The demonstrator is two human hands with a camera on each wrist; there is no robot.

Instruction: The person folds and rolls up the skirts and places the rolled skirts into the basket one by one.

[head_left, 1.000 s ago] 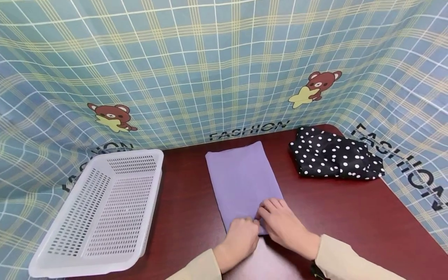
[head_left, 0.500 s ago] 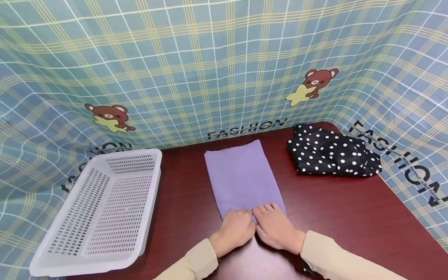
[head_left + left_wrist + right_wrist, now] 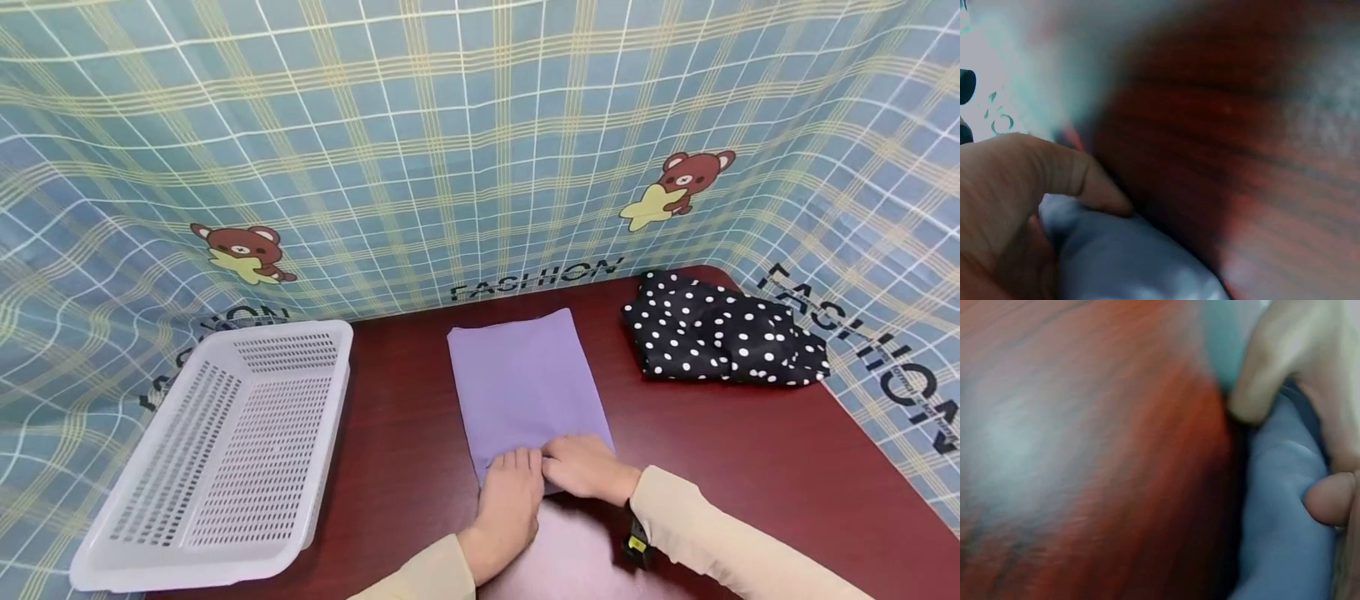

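Your left hand (image 3: 510,500) and right hand (image 3: 585,468), drawn together, now pinch the purple cloth's (image 3: 525,383) near edge right of the white basket (image 3: 225,467), ready for folding.

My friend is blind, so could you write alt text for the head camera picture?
Two hands, the left hand and right hand, grip the near edge of a folded purple cloth on a dark red table. A white basket sits left, a polka-dot cloth far right.
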